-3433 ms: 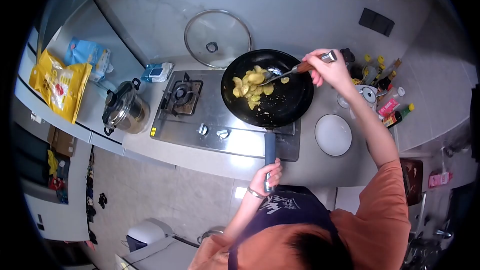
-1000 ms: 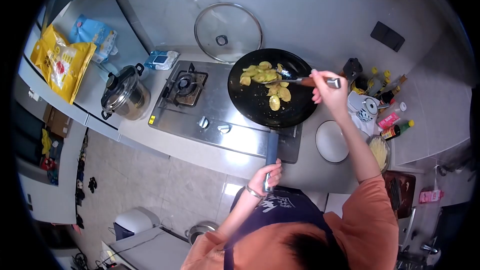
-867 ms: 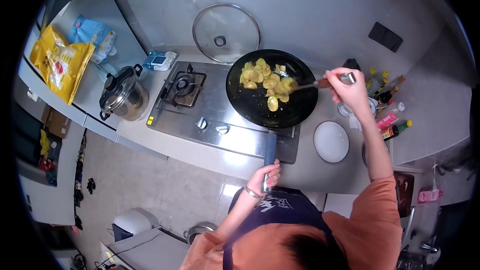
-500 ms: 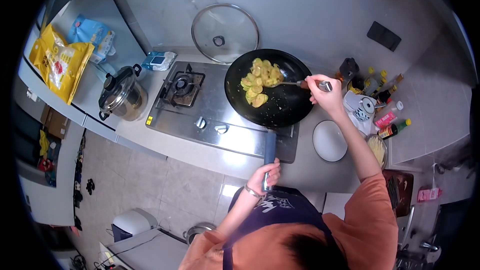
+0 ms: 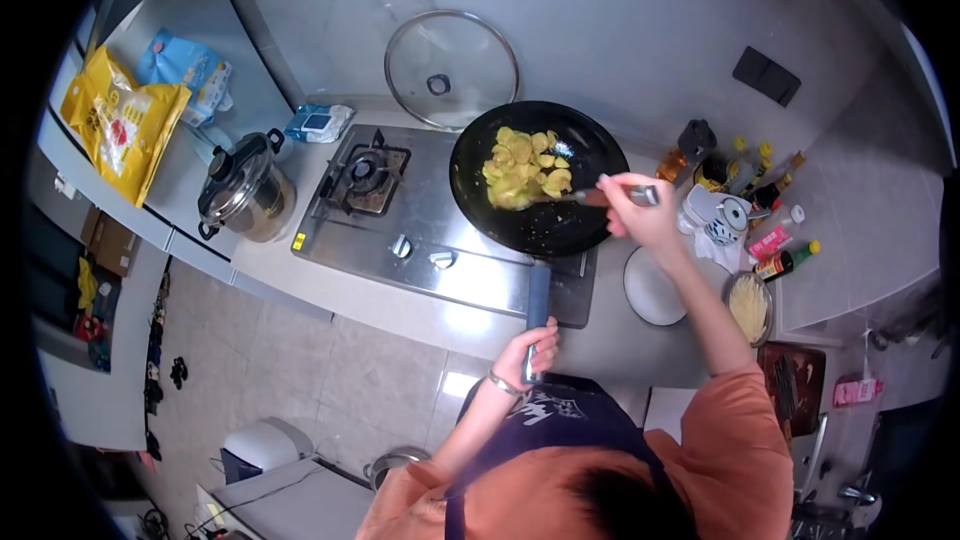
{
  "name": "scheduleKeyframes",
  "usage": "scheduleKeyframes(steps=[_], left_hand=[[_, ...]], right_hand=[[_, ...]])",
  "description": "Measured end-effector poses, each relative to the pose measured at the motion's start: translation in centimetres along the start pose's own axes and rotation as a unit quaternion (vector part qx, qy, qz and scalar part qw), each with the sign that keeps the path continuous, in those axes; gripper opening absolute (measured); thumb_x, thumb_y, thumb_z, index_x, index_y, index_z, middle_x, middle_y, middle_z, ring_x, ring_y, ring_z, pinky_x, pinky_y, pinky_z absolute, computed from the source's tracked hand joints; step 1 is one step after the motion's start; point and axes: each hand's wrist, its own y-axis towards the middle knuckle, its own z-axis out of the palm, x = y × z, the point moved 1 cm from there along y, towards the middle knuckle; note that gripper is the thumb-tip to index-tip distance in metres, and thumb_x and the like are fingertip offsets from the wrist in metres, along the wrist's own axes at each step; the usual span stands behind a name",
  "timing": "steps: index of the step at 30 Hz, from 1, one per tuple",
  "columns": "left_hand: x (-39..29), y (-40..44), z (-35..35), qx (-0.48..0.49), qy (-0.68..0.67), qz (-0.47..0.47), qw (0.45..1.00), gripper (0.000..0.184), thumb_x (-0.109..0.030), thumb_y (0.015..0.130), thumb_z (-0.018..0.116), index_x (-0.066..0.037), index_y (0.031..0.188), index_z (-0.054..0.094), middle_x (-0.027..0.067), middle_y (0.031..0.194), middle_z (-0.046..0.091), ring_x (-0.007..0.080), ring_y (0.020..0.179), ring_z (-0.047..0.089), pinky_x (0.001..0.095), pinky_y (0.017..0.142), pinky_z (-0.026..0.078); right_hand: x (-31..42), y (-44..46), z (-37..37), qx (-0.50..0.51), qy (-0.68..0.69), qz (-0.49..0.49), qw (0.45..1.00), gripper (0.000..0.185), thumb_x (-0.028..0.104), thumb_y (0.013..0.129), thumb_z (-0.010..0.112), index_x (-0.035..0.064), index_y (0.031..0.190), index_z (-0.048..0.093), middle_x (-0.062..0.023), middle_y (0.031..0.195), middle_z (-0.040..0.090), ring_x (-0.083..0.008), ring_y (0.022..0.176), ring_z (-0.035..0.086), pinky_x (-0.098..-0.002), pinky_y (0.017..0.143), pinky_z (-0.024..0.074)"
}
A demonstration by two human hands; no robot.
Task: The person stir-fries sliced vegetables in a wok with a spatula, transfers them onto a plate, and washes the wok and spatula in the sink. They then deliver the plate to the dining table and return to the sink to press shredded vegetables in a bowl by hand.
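Observation:
A black wok [image 5: 590,155] sits on the right side of the gas stove, its grey-blue handle [image 5: 538,295] pointing toward me. My left hand [image 5: 532,347] is closed around the end of that handle. In the wok lies a heap of yellow-green sliced vegetables [image 5: 520,165], with small bits scattered on the dark surface. My right hand [image 5: 640,208] grips a spatula [image 5: 592,198] by its brown and metal handle. The spatula's blade is low in the wok, at the near edge of the slices and partly hidden by them.
Left of the wok is a bare burner [image 5: 367,172]. A glass lid [image 5: 452,68] leans on the wall behind. A white plate [image 5: 655,287], a bowl of pale shreds [image 5: 749,308] and several bottles [image 5: 765,175] stand to the right. A pressure cooker [image 5: 247,195] stands at left.
My right hand has moved the spatula down and slightly left, toward the wok's near side. The slices have shifted and regrouped. My left hand stays on the handle.

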Motion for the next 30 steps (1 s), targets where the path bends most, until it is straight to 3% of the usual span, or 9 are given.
scheduleKeyframes(steps=[6, 12, 14, 18, 21, 27, 30], left_hand=[[0.0, -0.3, 0.3, -0.004, -0.010, 0.008, 1.000, 0.006, -0.004, 0.087, 0.040, -0.006, 0.086, 0.046, -0.0014, 0.052, 0.036, 0.0066, 0.036, 0.032, 0.0191, 0.030, 0.026], [-0.1, -0.2, 0.0, 0.007, -0.010, 0.005, 1.000, 0.005, -0.004, 0.087, 0.041, -0.007, 0.085, 0.045, -0.0009, 0.054, 0.037, 0.0071, 0.037, 0.033, 0.0193, 0.030, 0.026], [-0.1, -0.1, -0.2, 0.013, -0.008, -0.001, 1.000, 0.004, -0.005, 0.086, 0.042, -0.008, 0.084, 0.044, -0.0006, 0.055, 0.038, 0.0075, 0.037, 0.033, 0.0196, 0.030, 0.025], [0.1, -0.1, 0.0, 0.009, -0.010, 0.005, 1.000, 0.004, -0.005, 0.086, 0.042, -0.008, 0.084, 0.044, -0.0005, 0.055, 0.038, 0.0077, 0.037, 0.033, 0.0196, 0.030, 0.025], [0.1, 0.0, 0.1, 0.007, -0.006, 0.007, 1.000, 0.004, -0.005, 0.086, 0.042, -0.008, 0.084, 0.044, -0.0005, 0.055, 0.038, 0.0077, 0.037, 0.033, 0.0196, 0.030, 0.025], [0.1, 0.0, 0.0, 0.014, -0.010, 0.004, 1.000, 0.004, -0.005, 0.086, 0.042, -0.008, 0.085, 0.044, -0.0004, 0.055, 0.038, 0.0077, 0.037, 0.034, 0.0195, 0.030, 0.026], [0.1, -0.1, 0.2, 0.001, -0.014, 0.005, 1.000, 0.005, -0.005, 0.087, 0.041, -0.007, 0.087, 0.045, -0.0006, 0.054, 0.038, 0.0075, 0.037, 0.033, 0.0194, 0.031, 0.026]], right_hand=[[-0.3, 2.0, -0.7, -0.071, 0.073, -0.032, 0.994, 0.021, 0.020, 0.081, 0.058, -0.0013, 0.081, 0.062, -0.0051, 0.052, 0.053, -0.0094, 0.039, 0.051, -0.0197, 0.035, 0.0414], [4.4, 1.1, -5.6, 0.018, -0.172, -0.002, 0.985, 0.019, 0.016, 0.078, 0.056, -0.0016, 0.073, 0.063, -0.0046, 0.051, 0.057, -0.0092, 0.037, 0.051, -0.0208, 0.036, 0.0412], [4.6, 0.8, -5.7, 0.008, -0.176, 0.043, 0.983, 0.019, 0.016, 0.078, 0.056, -0.0018, 0.074, 0.063, -0.0045, 0.052, 0.058, -0.0095, 0.037, 0.052, -0.0210, 0.037, 0.0415], [-0.1, 2.4, -3.7, 0.020, -0.090, -0.015, 0.996, 0.014, 0.013, 0.077, 0.058, -0.0001, 0.078, 0.064, -0.0056, 0.059, 0.060, -0.0099, 0.047, 0.056, -0.0214, 0.044, 0.0445], [-0.3, 2.0, -2.9, 0.061, -0.186, -0.274, 0.942, 0.012, 0.005, 0.069, 0.062, 0.0020, 0.080, 0.064, -0.0096, 0.069, 0.063, -0.0168, 0.063, 0.061, -0.0254, 0.058, 0.0462], [4.2, 2.1, -5.6, 0.080, -0.273, -0.274, 0.919, 0.012, 0.007, 0.067, 0.062, 0.0030, 0.079, 0.064, -0.0113, 0.069, 0.060, -0.0223, 0.063, 0.060, -0.0280, 0.059, 0.0466], [3.2, 4.9, -4.9, 0.079, -0.317, -0.271, 0.905, 0.013, 0.010, 0.067, 0.062, 0.0039, 0.079, 0.064, -0.0116, 0.069, 0.059, -0.0257, 0.062, 0.059, -0.0305, 0.059, 0.0466]])
